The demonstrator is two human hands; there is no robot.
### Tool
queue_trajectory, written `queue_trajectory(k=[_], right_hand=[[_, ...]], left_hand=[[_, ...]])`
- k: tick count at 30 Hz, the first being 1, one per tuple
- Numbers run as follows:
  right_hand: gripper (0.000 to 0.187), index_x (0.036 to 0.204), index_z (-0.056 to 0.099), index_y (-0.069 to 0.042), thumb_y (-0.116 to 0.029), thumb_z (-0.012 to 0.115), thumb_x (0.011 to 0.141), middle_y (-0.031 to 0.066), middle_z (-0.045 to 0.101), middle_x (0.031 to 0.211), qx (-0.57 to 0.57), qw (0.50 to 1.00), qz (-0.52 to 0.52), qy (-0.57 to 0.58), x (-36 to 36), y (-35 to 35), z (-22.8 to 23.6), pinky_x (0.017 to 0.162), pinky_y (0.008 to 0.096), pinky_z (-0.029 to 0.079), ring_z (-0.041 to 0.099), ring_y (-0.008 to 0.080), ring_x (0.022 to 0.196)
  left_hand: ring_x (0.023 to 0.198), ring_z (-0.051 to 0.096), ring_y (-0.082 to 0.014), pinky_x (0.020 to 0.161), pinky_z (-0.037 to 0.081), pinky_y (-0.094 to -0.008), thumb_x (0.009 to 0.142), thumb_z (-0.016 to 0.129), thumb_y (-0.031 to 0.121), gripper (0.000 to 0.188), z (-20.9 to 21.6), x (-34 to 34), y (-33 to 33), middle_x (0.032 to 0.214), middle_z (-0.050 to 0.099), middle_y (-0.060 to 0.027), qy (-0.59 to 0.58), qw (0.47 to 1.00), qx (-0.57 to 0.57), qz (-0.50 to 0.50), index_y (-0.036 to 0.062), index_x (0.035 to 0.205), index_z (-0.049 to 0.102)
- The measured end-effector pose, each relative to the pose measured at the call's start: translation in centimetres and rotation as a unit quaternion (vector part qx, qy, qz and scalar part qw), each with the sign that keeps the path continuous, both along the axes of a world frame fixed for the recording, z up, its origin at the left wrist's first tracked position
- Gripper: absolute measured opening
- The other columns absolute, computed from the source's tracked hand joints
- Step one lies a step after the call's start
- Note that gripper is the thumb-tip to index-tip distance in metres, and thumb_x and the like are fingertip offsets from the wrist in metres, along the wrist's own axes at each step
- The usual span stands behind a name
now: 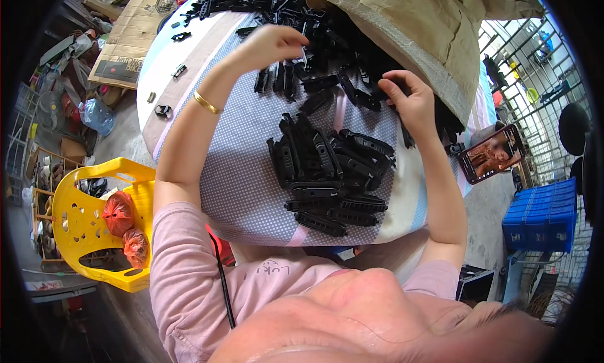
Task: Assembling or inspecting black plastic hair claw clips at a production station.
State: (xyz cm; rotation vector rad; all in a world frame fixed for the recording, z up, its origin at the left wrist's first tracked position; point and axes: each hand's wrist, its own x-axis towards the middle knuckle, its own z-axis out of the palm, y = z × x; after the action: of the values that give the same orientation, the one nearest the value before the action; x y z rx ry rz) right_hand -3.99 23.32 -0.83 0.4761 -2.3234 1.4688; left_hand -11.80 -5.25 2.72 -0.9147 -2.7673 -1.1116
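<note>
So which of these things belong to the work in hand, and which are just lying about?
Apparently part of the work:
left hand
right hand
nearer pile of black parts
farther heap of black parts
covered table

Apparently just lying about:
yellow chair
red bags on it
blue crate
blue bottle

Black parts (288,155) look like hard plastic, smooth with a slight sheen, on a smooth worktop cover (236,199), cloth or plastic sheet, can't tell; sack (409,29) is creased matt brown paper with a rough woven-looking edge. Bracelet (206,103) glossy gold-coloured metal, phone (494,154) screen glossy, shirt (189,262) matt cloth. Chair (66,206) smooth yellow plastic, bags (117,213) thin crinkly plastic, cardboard (129,39) matt.
</note>
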Motion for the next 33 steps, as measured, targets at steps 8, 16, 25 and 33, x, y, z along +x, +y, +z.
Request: queue_trajectory(k=[8,16,25,33], right_hand=[[0.021,0.104,0.059,0.0,-0.007,0.061,0.084,0.0062,0.063,0.098,-0.173,0.963,0.094,-0.183,0.1,-0.2,-0.2,0.073,0.0219,0.048,0.06,0.0102,0.083],[0.034,0.112,0.055,0.001,-0.001,0.063,0.08,0.009,0.061,0.109,-0.178,0.966,0.112,-0.151,0.4,-1.0,-0.5,0.086,0.0266,0.046,0.058,0.0143,0.098],[0.036,0.114,0.053,0.002,0.004,0.063,0.08,0.0094,0.06,0.111,-0.193,0.975,0.105,-0.045,0.8,-1.4,-0.6,0.09,0.0267,0.043,0.056,0.0147,0.101],[0.036,0.115,0.052,0.003,0.006,0.061,0.08,0.0099,0.058,0.114,-0.144,0.986,0.072,0.05,2.1,-2.4,0.2,0.092,0.0271,0.042,0.055,0.0151,0.103]], left_hand=[[0.092,0.059,-0.0276,0.084,0.048,-0.0345,0.074,0.067,0.01,0.025,-2.5,-1.4,-1.0,0.096,0.063,-0.0127,0.136,0.975,-0.175,0.024,0.0061,0.099,0.067],[0.099,0.054,-0.0278,0.085,0.046,-0.0358,0.075,0.068,0.014,0.02,-2.9,0.0,0.9,0.098,0.058,-0.0107,0.187,0.946,-0.262,0.033,0.003,0.092,0.066],[0.08,0.061,-0.0148,0.069,0.05,-0.0251,0.085,0.062,0.008,0.016,-0.2,1.9,2.9,0.09,0.062,-0.0101,-0.06,0.991,0.106,-0.046,0.0005,0.093,0.051],[0.071,0.059,-0.0095,0.061,0.049,-0.0209,0.08,0.065,0.003,0.034,-0.9,4.6,5.4,0.093,0.064,-0.0099,-0.128,0.971,0.197,-0.034,-0.0022,0.113,0.057]])
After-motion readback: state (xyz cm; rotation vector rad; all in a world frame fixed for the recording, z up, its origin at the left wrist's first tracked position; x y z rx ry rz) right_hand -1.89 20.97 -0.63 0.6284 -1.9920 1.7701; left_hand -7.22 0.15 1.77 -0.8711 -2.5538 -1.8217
